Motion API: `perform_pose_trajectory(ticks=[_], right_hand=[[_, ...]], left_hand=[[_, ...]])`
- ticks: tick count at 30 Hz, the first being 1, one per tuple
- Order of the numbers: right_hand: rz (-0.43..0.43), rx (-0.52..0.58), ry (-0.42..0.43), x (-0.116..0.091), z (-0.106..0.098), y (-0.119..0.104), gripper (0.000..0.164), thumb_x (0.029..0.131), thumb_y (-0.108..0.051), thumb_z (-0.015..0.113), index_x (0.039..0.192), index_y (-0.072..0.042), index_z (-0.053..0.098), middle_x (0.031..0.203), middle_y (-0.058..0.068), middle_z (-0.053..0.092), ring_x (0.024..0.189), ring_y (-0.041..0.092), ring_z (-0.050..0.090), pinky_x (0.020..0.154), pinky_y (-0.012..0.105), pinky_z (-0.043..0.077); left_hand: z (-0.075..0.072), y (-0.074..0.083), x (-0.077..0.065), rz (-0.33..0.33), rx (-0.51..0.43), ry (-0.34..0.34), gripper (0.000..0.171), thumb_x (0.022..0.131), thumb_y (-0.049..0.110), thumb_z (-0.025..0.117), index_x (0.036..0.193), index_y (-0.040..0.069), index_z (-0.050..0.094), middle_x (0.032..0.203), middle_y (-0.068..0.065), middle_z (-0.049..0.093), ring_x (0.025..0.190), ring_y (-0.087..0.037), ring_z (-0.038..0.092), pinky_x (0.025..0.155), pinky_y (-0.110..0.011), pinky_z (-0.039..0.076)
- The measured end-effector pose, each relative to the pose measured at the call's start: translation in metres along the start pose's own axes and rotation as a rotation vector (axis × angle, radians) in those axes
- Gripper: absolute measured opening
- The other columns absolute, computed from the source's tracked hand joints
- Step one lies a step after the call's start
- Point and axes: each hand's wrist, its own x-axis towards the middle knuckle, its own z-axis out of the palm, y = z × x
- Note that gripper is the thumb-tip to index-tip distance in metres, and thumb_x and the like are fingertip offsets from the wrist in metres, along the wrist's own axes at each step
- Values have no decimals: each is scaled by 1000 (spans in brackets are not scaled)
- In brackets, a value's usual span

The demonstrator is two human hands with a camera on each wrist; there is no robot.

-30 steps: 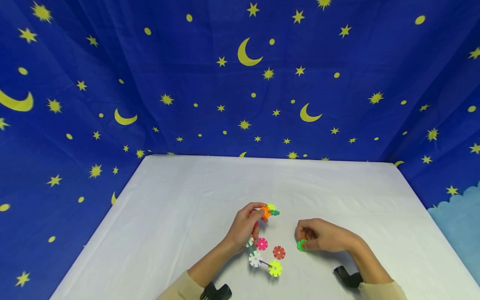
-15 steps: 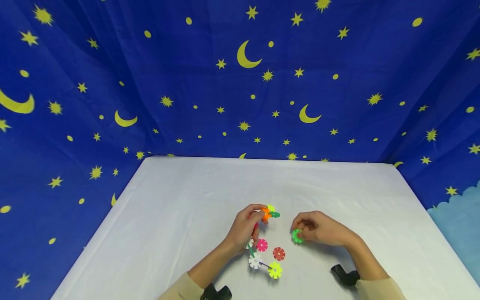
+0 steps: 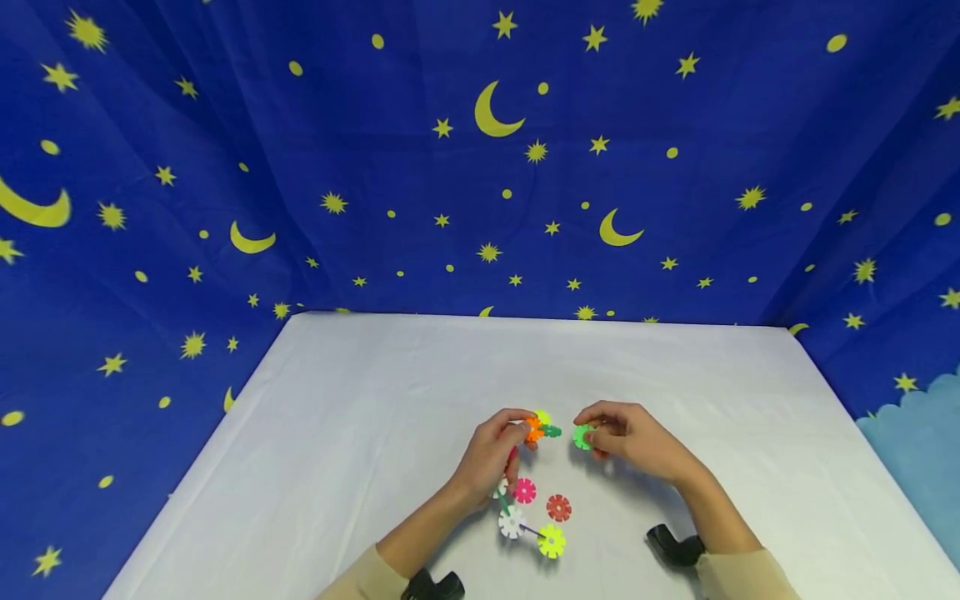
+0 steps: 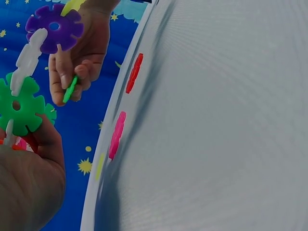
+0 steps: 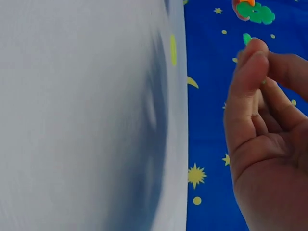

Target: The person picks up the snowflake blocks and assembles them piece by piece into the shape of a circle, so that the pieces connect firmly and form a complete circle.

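My left hand (image 3: 480, 458) grips a linked chain of notched plastic flower discs by an orange disc (image 3: 534, 429). A dark green disc (image 3: 552, 432) and a yellow disc (image 3: 543, 417) sit at that end. The chain hangs down past the palm to a white disc (image 3: 512, 523) and a bright yellow disc (image 3: 552, 542). Part of it is hidden by the hand; a purple disc (image 4: 44, 21) and a green disc (image 4: 26, 108) show in the left wrist view. Thumb and fingers of my right hand (image 3: 637, 437) pinch a single light green disc (image 3: 582, 437), slightly apart from the chain's dark green disc.
A loose pink disc (image 3: 525, 491) and a loose red disc (image 3: 558, 507) lie on the white-covered table (image 3: 360, 417). Behind it hangs a blue curtain (image 3: 420, 167) with yellow stars and moons. Black devices (image 3: 675, 547) are worn at both wrists.
My right hand has lifted the light green disc and carried it up and leftward, close to the chain's end. The left hand has stayed nearly still with its grip unchanged.
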Motion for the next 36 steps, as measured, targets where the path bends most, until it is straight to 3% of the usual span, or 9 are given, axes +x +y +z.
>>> perform_pose_trajectory(ticks=[9,13,19,29,36], right_hand=[[-27,128,29,2,8,-6,36,93,-17,64,120,7,56,91,25,66,75,48,60,66,42,56],[-39,163,26,3,12,-8,38,92,-17,66,119,8,56,92,21,66,72,43,61,65,44,56],[-56,171,17,3,15,-9,38,92,-18,66,118,8,58,89,24,66,69,31,64,65,41,56],[-65,185,-10,3,18,-10,30,93,-13,64,115,6,59,89,32,63,74,49,59,66,50,54],[-77,160,-1,2,22,-12,28,93,-11,64,114,8,60,84,33,62,72,47,60,64,47,54]], left_hand=[[1,0,2,19,18,-8,32,99,28,53,123,6,58,96,-30,59,36,-13,40,34,-22,41],[1,1,2,18,20,-4,32,99,28,54,123,6,58,96,-31,59,35,-13,39,33,-22,41],[0,2,0,5,4,7,33,99,26,55,123,5,58,93,-27,59,36,-12,38,31,-24,40],[1,1,0,3,-7,11,31,99,26,54,122,6,59,90,-21,61,35,-14,37,30,-24,39],[2,1,-1,17,24,-15,34,99,26,54,123,2,58,87,-28,56,33,-13,37,30,-25,38]])
